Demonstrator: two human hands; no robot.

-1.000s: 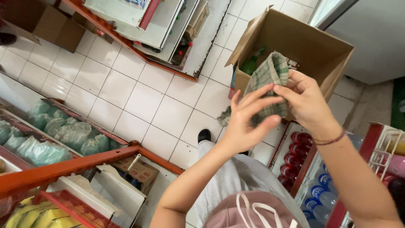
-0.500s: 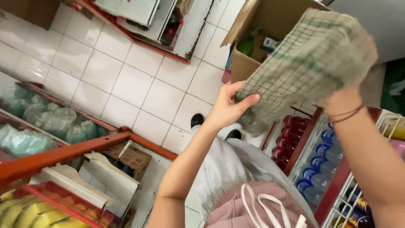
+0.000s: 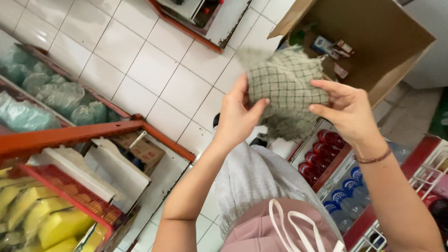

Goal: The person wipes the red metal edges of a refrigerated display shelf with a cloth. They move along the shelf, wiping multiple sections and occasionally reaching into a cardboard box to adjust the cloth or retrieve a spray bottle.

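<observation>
I hold a green-and-white checked cloth (image 3: 285,84) up in front of me with both hands. My left hand (image 3: 237,116) pinches its left edge between thumb and fingers. My right hand (image 3: 347,109) grips its right side, fingers spread over the fabric; a thin bracelet sits on that wrist. The cloth is bunched, and its lower part hangs down with a frayed edge. Behind it stands an open brown cardboard box (image 3: 387,42) with small packets inside.
White floor tiles (image 3: 154,70) lie below. At left an orange-framed shelf (image 3: 70,135) carries bagged goods, and a red basket (image 3: 60,191) holds yellow packs. At right a rack holds bottles with red caps (image 3: 326,149) and blue caps (image 3: 345,191).
The cloth, held high and spread at my right half a second ago, has come down to the centre and is bunched. My left hand has closed on its edge again.
</observation>
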